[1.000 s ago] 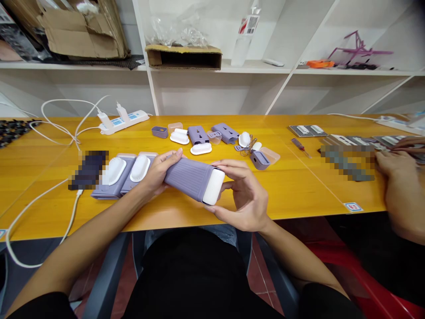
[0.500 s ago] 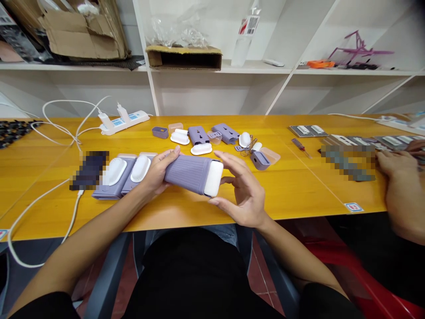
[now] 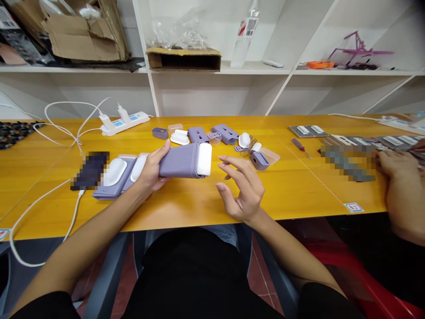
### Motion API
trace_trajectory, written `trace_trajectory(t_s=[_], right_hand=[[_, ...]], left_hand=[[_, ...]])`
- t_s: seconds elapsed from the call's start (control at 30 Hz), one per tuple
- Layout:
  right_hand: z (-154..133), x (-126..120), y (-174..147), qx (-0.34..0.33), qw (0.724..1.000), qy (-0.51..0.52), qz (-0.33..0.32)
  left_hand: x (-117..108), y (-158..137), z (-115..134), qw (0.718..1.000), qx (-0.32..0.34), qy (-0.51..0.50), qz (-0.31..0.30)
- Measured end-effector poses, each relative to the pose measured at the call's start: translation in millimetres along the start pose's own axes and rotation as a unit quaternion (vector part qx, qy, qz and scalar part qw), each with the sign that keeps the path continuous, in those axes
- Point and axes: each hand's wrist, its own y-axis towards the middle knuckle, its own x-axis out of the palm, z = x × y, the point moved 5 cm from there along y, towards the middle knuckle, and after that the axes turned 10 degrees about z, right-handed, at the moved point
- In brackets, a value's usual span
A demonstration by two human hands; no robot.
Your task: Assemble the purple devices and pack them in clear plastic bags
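My left hand point(image 3: 153, 170) is wrapped round the back end of a ribbed purple plastic case point(image 3: 179, 160) and holds it above the table. A white insert point(image 3: 204, 158) fills the case's right end. To the right of it my right hand point(image 3: 244, 190) is held in the air, fingers apart and curved, touching nothing. Left of my left hand lie two similar purple cases with white oval parts on top, one of them a white oval piece point(image 3: 114, 173); the other is partly covered by my hand.
Purple housings point(image 3: 226, 133), white oval pieces point(image 3: 245, 140) and a small purple cup point(image 3: 260, 160) lie behind. A screwdriver point(image 3: 300, 147) is to the right. A power strip point(image 3: 125, 122) with white cables stands back left. Another person's hand point(image 3: 396, 166) works at far right.
The purple case has moved a little left and up in my left hand and turned more level. My right hand has drawn away from its white end.
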Motion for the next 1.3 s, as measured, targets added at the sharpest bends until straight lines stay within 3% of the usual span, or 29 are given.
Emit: trace_trajectory(t_s=[0.17,0.37,0.43,0.5,0.57,0.67,0.77,0.83,0.97,1.07,1.13,1.23,1.3], right_hand=[[-5,5,-1,-0.071,0.996,-0.015,-0.060],[-4,-1,2,-0.049,0.999,-0.007,-0.016],[-2,1,1,0.008,0.999,0.032,-0.002],[6,2,-2,0.116,0.991,0.067,0.026],[19,7,-7,0.248,0.963,0.099,0.030],[39,20,-16,0.397,0.902,0.164,-0.050],[54,26,-24,0.462,0.859,0.195,-0.103],[60,27,-28,0.474,0.854,0.189,-0.101],[63,18,-27,0.424,0.895,0.132,-0.050],[50,9,-10,0.316,0.945,0.071,-0.039],[33,6,6,0.220,0.973,0.046,-0.057],[11,8,29,0.108,0.989,0.047,-0.090],[7,16,42,0.083,0.986,0.074,-0.127]], left_hand=[[2,-3,-4,1.000,0.003,0.013,-0.011],[8,-4,-13,0.999,-0.022,0.023,-0.014],[11,-8,-14,0.999,-0.013,0.034,-0.013],[11,-12,-12,0.998,0.023,0.052,0.004],[8,-15,-9,0.993,0.083,0.074,0.039],[2,-22,-1,0.963,0.214,0.126,0.105],[2,-27,3,0.929,0.297,0.190,0.114],[3,-26,4,0.923,0.297,0.226,0.090],[6,-19,0,0.930,0.254,0.265,0.026],[13,-17,-9,0.935,0.226,0.267,-0.059],[18,-19,-16,0.924,0.237,0.275,-0.122],[20,-21,-24,0.908,0.277,0.277,-0.146],[18,-18,-32,0.917,0.266,0.261,-0.141]])
